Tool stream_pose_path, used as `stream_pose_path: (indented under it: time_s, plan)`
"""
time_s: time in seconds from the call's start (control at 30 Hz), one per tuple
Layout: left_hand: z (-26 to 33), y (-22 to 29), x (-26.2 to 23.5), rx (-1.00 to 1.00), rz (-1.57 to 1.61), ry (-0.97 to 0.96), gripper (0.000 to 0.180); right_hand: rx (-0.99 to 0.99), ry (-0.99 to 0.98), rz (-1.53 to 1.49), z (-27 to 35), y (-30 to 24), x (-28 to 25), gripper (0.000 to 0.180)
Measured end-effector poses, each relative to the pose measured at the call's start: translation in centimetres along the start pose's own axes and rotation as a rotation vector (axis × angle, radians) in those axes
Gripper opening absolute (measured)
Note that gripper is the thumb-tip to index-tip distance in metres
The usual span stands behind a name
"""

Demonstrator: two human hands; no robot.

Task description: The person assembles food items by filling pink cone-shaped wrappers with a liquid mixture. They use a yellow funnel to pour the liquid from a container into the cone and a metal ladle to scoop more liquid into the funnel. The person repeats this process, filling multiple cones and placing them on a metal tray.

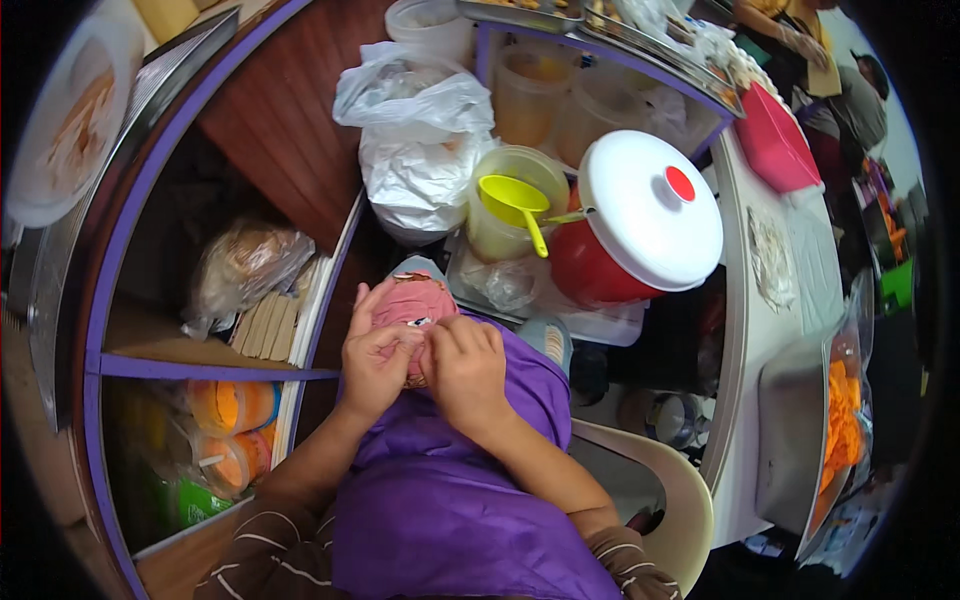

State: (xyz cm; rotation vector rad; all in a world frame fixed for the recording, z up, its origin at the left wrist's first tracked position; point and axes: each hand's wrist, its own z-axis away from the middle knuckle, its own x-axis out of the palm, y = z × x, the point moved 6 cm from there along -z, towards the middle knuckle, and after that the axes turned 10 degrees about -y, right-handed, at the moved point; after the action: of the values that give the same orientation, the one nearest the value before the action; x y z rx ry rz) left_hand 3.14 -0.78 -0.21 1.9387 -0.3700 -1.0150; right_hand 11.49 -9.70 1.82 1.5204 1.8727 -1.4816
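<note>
Two bare hands meet over the person's purple apron point(470, 500): the left hand point(375, 360) and the right hand point(465, 365) are both closed with narrow fingers on a small pink round packet point(412, 300) with a dark mark on it, held just above the lap. Behind it stand a white crumpled plastic bag point(420, 150), a clear tub with a yellow plastic scoop point(512, 200) and a red round container with a white lid point(645, 210). On the left, purple-edged shelves point(200, 368) hold a bagged loaf point(245, 265) and orange-lidded jars point(230, 410); a beige plastic chair point(670, 490) is at the right.
</note>
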Motion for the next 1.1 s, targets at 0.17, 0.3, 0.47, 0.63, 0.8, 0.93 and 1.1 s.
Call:
stream_pose_path:
  time_s: [0.17, 0.3, 0.47, 0.63, 0.8, 0.93, 1.1]
  plan:
    - [0.1, -0.7, 0.3, -0.097, 0.388, -0.062, 0.008, 0.4, -0.154, -0.916, 1.3, 3.1, 3.2, 0.017]
    - [0.2, 0.1, -0.2, 0.056, 0.283, 0.004, 0.008, 0.676, -0.109, -1.612, 2.0, 1.7, 4.4, 0.012]
    - [-0.1, 0.4, -1.2, 0.098, 0.392, 0.019, 0.008, 0.158, -0.076, -0.594, -0.4, 0.2, 0.1, 0.013]
    - [-0.6, -1.5, -0.1, -0.135, 0.962, -0.021, 0.013, -0.126, -0.01, -0.051, -2.0, -1.2, -0.9, 0.024]
    - [-1.1, -3.1, 0.5, -0.036, 1.087, 0.04, 0.01, -0.174, 0.015, 0.165, -1.4, -1.6, 0.0, 0.028]
    - [-0.8, -4.3, 1.4, -0.099, 1.144, 0.056, 0.009, -0.13, -0.013, 0.043, -1.0, -0.6, 0.7, 0.025]
    - [-0.6, -4.6, 2.1, -0.125, 1.204, 0.17, 0.014, 0.006, -0.05, -0.169, -0.9, 0.7, 1.2, 0.017]
